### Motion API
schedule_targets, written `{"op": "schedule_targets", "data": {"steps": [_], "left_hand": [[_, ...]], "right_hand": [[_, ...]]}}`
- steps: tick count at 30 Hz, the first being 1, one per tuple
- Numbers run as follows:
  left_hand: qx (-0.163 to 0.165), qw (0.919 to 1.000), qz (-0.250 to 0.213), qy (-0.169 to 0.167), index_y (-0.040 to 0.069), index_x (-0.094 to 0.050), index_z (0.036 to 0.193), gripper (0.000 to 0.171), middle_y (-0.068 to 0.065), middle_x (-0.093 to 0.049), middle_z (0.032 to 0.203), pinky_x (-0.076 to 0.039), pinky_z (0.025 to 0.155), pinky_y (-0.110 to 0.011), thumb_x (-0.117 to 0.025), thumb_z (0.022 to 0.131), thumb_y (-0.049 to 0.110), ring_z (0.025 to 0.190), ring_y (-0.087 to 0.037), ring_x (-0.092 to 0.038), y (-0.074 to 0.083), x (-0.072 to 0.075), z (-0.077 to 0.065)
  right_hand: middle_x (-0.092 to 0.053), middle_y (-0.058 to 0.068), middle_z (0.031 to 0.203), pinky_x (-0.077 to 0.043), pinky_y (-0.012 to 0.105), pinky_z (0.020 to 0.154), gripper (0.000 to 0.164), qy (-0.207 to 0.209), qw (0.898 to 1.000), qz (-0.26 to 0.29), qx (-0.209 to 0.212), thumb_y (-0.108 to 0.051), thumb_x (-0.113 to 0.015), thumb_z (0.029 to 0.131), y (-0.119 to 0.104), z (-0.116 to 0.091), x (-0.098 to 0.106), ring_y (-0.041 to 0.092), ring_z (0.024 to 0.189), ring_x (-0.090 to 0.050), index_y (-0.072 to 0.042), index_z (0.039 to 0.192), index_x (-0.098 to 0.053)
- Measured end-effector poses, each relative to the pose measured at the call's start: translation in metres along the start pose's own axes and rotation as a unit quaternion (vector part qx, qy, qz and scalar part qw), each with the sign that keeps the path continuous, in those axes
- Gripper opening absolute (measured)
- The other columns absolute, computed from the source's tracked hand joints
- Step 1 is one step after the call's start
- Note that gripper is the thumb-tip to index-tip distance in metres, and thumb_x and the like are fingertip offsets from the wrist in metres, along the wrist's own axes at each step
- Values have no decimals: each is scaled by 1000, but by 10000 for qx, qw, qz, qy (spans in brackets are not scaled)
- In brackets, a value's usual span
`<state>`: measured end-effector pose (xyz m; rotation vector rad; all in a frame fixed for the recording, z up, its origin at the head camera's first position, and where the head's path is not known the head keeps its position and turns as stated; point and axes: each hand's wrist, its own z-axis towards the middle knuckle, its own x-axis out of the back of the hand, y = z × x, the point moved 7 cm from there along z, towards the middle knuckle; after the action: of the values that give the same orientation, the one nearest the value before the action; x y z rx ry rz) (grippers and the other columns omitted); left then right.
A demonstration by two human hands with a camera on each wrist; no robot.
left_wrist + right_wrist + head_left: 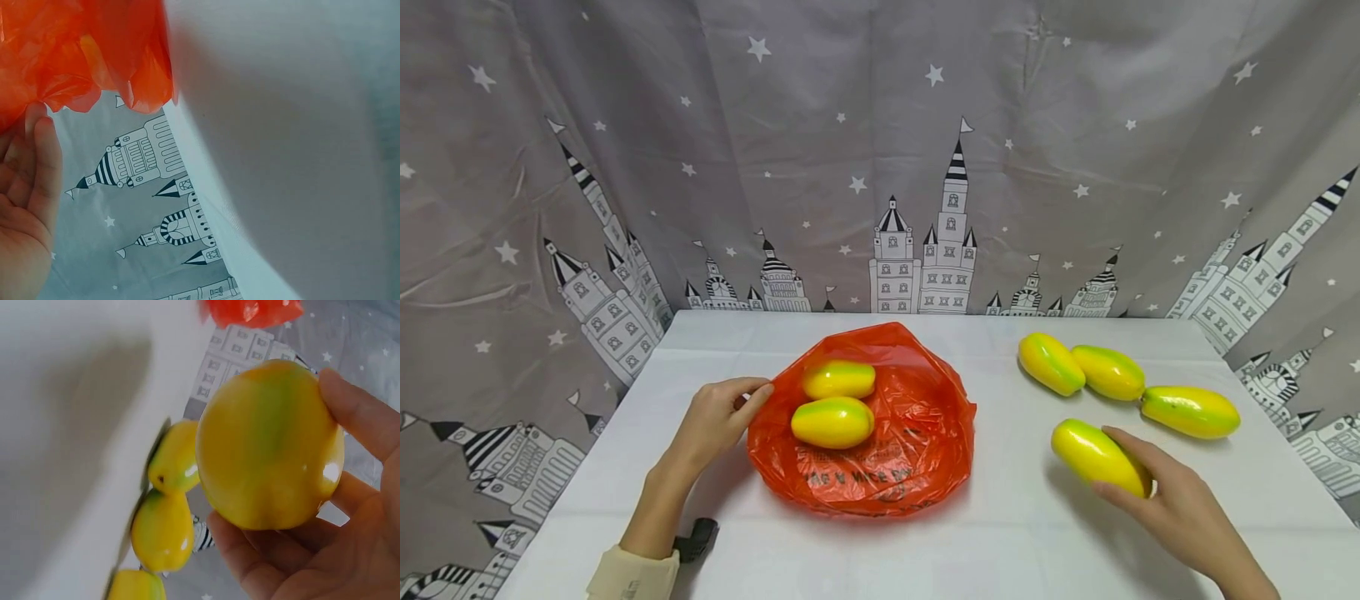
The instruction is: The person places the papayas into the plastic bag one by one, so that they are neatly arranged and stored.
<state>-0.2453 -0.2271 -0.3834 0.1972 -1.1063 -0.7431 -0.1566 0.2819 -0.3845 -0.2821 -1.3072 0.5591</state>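
A red plastic bag (925,450) lies spread with its mouth wide, two yellow-green papayas (832,423) inside it. At its left rim, my left hand (718,421) pinches the plastic between thumb and fingers; the left wrist view shows the crumpled bag edge (134,75) above the fingers. My right hand (1180,500) grips another papaya (1097,454), thumb on one side and fingers on the other, held just above the table to the right of the bag. In the right wrist view this papaya (269,447) covers part of the fingers.
Three more papayas (1108,372) lie in a row at the back right of the white table (1015,542). A small black object (697,539) is by the left wrist. Behind the table hangs a grey curtain (820,108) printed with castles and stars.
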Motion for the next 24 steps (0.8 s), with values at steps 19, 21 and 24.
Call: {"op": "schedule_targets", "data": {"steps": [19,21,24], "left_hand": [[-6,10000,21,-16,0,-75,103,16,-13,-73,96,-58,66,-37,-67,94,10,74,-22,-67,0,-1,1],[19,10000,17,-41,-1,-75,103,16,-13,-73,96,-58,67,-39,-67,94,11,75,-23,-67,0,-1,1],[39,10000,10,-71,-1,-74,104,17,-14,-73,97,-58,68,-41,-66,95,11,77,-24,-68,0,0,0]], "right_hand": [[-64,4,126,-42,15,82,63,-236,9994,191,161,-35,-80,84,-24,-2,-6,12,98,-55,-13,138,-57],[-64,2,126,-38,10,86,63,-161,9992,123,351,-35,-80,83,-30,-4,-6,12,102,-56,-15,137,-58],[-65,-2,125,-33,5,89,63,-99,9977,195,646,-32,-83,81,-41,-7,-7,10,104,-58,-15,136,-58]]}}
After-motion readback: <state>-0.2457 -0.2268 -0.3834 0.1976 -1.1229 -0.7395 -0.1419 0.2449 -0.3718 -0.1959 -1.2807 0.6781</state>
